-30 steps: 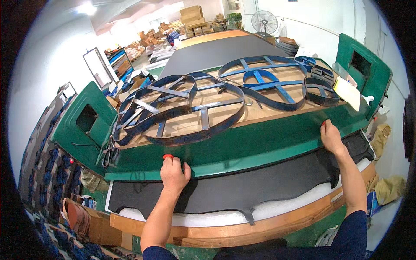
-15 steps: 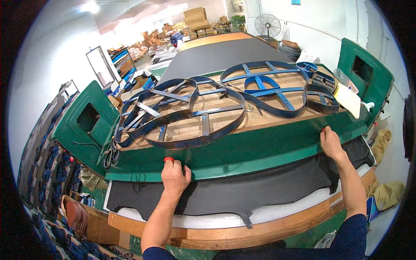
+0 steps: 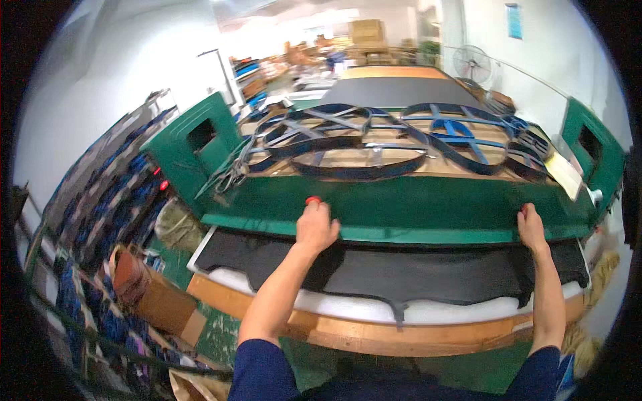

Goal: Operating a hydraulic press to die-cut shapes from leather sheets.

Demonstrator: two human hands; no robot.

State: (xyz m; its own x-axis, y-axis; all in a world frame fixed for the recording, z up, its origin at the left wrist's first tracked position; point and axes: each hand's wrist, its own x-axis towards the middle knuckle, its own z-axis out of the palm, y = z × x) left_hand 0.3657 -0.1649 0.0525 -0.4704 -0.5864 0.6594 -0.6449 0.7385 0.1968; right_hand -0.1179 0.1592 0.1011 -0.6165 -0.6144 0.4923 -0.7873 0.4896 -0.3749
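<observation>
A green press beam (image 3: 414, 204) spans the view in front of me. My left hand (image 3: 317, 227) is curled round a red button (image 3: 313, 200) on its front face. Farther right, my right hand (image 3: 533, 230) closes on a second red button (image 3: 523, 210), mostly hidden by the fingers. Steel cutting dies (image 3: 364, 172), curved bands with cross bars, rest on a wooden board on top of the beam. Below the beam, a black sheet (image 3: 435, 271) with a notched front edge lies over a white pad (image 3: 461, 311).
A wooden edge (image 3: 374, 337) runs along the front of the pad. Green side housings (image 3: 217, 144) rise at both ends of the beam. Blurred scissors (image 3: 234, 175) hang by the left one. Shelves of stacked pieces (image 3: 107, 194) and a cardboard box (image 3: 160, 304) stand at left.
The view has turned left and tilted, so the press and dies sit farther right in the picture. Both hands remain on the red buttons.
</observation>
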